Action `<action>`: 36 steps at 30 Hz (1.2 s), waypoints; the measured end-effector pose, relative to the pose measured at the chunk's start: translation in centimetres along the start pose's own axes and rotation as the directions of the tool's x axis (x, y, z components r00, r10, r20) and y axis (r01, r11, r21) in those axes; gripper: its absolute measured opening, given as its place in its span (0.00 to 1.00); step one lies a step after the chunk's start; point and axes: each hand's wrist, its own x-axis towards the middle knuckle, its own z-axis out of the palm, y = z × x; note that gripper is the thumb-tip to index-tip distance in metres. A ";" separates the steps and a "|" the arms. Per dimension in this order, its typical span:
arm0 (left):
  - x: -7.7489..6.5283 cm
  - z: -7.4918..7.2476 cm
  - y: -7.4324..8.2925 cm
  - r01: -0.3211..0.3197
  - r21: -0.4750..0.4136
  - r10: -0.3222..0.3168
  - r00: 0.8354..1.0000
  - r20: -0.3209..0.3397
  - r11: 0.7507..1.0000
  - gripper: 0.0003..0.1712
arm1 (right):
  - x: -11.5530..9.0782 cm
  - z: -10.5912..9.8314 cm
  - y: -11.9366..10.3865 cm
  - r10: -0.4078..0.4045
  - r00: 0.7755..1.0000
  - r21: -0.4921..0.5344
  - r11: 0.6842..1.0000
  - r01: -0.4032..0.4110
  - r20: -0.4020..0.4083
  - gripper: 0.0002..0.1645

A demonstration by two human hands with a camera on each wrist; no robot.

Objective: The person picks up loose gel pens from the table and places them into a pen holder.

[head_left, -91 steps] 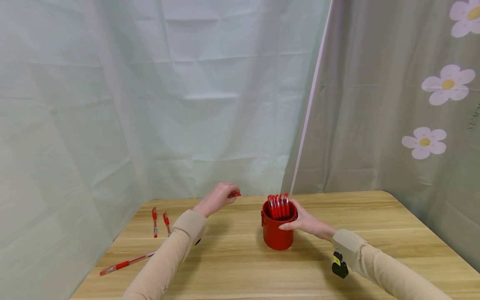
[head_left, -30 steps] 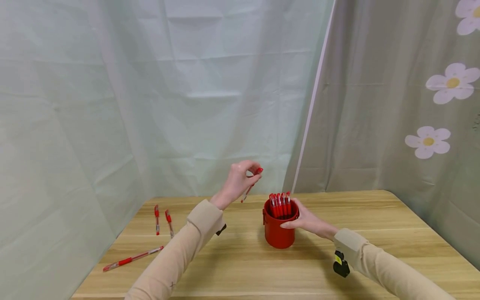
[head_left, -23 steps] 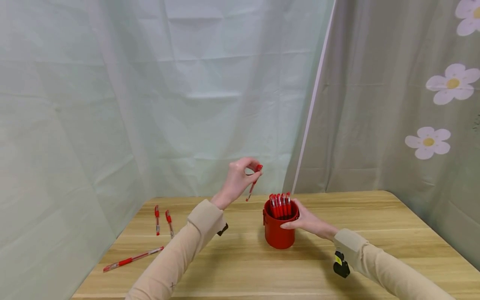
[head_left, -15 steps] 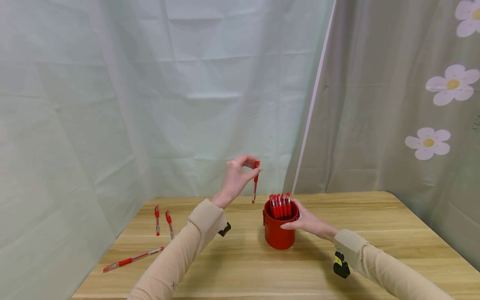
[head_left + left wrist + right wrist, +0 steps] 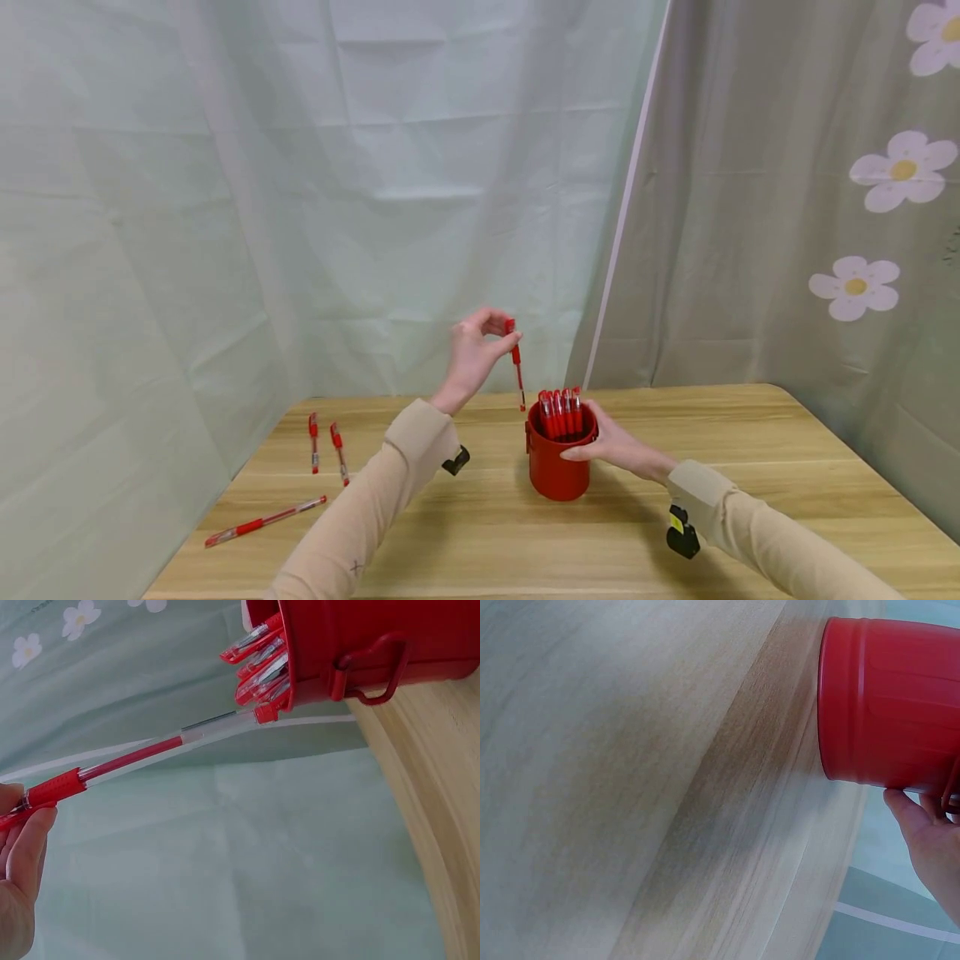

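My left hand (image 5: 474, 350) pinches a red gel pen (image 5: 517, 363) by its capped upper end, so it hangs nearly upright. Its lower tip is just left of and above the rim of a red metal bucket (image 5: 558, 472). In the left wrist view the clear barrel of this gel pen (image 5: 142, 755) points toward the bucket's mouth. Several capped red pens (image 5: 561, 414) stand inside the bucket, their lower parts hidden by its wall. My right hand (image 5: 617, 442) grips the bucket's right side, thumb in front at the rim, other fingers hidden behind.
Three more red pens lie on the wooden table (image 5: 480, 550) at the left: one pen (image 5: 313, 442) and another pen (image 5: 340, 454) farther back, and a third pen (image 5: 266, 520) nearer the front. A pale curtain (image 5: 420, 200) hangs behind the table's back edge.
My left hand has lifted its pen and carried it right toward the bucket, turning it from flat to hanging tip down. The right hand stays on the bucket.
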 end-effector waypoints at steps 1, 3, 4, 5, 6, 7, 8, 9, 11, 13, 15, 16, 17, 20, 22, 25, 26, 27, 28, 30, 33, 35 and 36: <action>0.0 0.1 0.0 0.013 -0.011 -0.013 1.000 0.000 1.000 0.09 | 0.0 0.0 0.0 0.001 1.000 0.000 1.000 -0.001 0.001 0.47; -0.1 0.2 -0.1 0.036 -0.039 -0.036 0.999 0.004 0.999 0.09 | 0.0 0.0 0.0 0.002 1.000 -0.004 1.000 -0.002 -0.001 0.46; -0.1 0.3 -0.1 0.047 -0.052 -0.046 0.999 0.007 0.998 0.09 | 0.0 0.0 0.0 0.003 1.000 -0.008 1.000 -0.003 -0.003 0.46; -0.1 0.4 -0.2 0.059 -0.065 -0.059 0.998 0.012 0.996 0.09 | 0.0 0.0 0.0 0.003 1.000 -0.011 1.000 -0.003 -0.005 0.46; -0.2 0.5 -0.3 0.072 -0.078 -0.071 0.997 0.018 0.994 0.09 | 0.0 0.0 0.0 0.002 1.000 -0.015 1.000 -0.002 -0.007 0.46; -0.2 0.6 -0.3 0.083 -0.083 -0.081 0.996 0.023 0.993 0.09 | 0.1 0.0 0.0 0.001 1.000 -0.020 1.000 -0.001 -0.010 0.46; -0.3 0.7 -0.4 0.093 -0.083 -0.091 0.995 0.028 0.992 0.09 | 0.1 0.0 0.0 -0.001 1.000 -0.025 1.000 0.000 -0.012 0.46; -0.3 0.8 -0.5 0.104 -0.081 -0.102 0.994 0.032 0.991 0.09 | 0.1 0.0 0.0 0.000 1.000 -0.028 1.000 0.000 -0.012 0.46; -0.4 1.1 -0.7 0.119 -0.082 -0.117 0.993 0.036 0.989 0.09 | 0.1 0.0 0.0 -0.001 1.000 -0.030 1.000 0.000 -0.011 0.46; -0.4 1.3 -0.9 0.132 -0.086 -0.129 0.991 0.039 0.987 0.09 | 0.0 0.0 -0.1 0.000 1.000 -0.029 1.000 0.000 -0.006 0.46; -0.5 1.5 -1.1 0.142 -0.093 -0.139 0.989 0.043 0.985 0.10 | 0.0 0.1 -0.2 0.000 1.000 -0.024 1.000 0.000 -0.002 0.46; -0.5 1.5 -1.1 0.145 -0.097 -0.141 0.989 0.046 0.985 0.10 | 0.0 0.1 -0.2 0.000 1.000 -0.020 1.000 0.000 -0.001 0.46; -0.6 1.6 -1.2 0.151 -0.101 -0.146 0.988 0.049 0.983 0.09 | 0.0 0.1 -0.2 0.001 1.000 -0.017 1.000 -0.001 -0.001 0.47; -0.7 1.9 -1.4 0.158 -0.097 -0.153 0.987 0.055 0.983 0.09 | 0.0 0.2 -0.2 0.004 1.000 -0.013 1.000 -0.004 -0.003 0.47; -0.9 2.1 -1.5 0.164 -0.089 -0.159 0.986 0.058 0.982 0.08 | 0.0 0.2 -0.3 0.010 1.000 -0.017 1.000 -0.010 -0.007 0.47; -1.0 2.3 -1.6 0.174 -0.065 -0.170 0.984 0.061 0.983 0.08 | -0.1 0.3 -0.6 0.018 1.000 -0.022 1.000 -0.018 -0.011 0.47; -1.1 2.3 -1.7 0.175 -0.056 -0.172 0.983 0.062 0.983 0.08 | -0.1 0.4 -0.8 0.019 1.000 -0.024 1.000 -0.020 -0.012 0.47; -1.1 2.4 -1.7 0.176 -0.051 -0.172 0.983 0.064 0.983 0.08 | -0.3 0.4 -1.1 0.017 1.000 -0.023 1.000 -0.018 -0.011 0.47; -1.2 2.5 -1.8 0.177 -0.048 -0.174 0.983 0.066 0.983 0.08 | -0.4 0.5 -1.5 0.017 1.000 -0.024 1.000 -0.017 -0.010 0.47; -1.2 2.6 -2.0 0.178 -0.039 -0.175 0.982 0.070 0.983 0.08 | -0.6 0.7 -2.2 0.017 1.000 -0.024 1.000 -0.017 -0.006 0.47; -1.4 2.7 -2.3 0.189 -0.046 -0.185 0.979 0.085 0.981 0.08 | -1.0 0.9 -3.1 0.015 1.000 -0.025 1.000 -0.015 0.006 0.46; -1.5 2.8 -2.4 0.206 -0.051 -0.201 0.975 0.095 0.977 0.08 | -1.1 1.0 -3.3 0.016 1.000 -0.022 1.000 -0.015 0.014 0.46; -1.6 2.8 -2.4 0.214 -0.056 -0.208 0.973 0.100 0.975 0.08 | -1.1 1.0 -3.4 0.014 1.000 -0.019 1.000 -0.014 0.017 0.46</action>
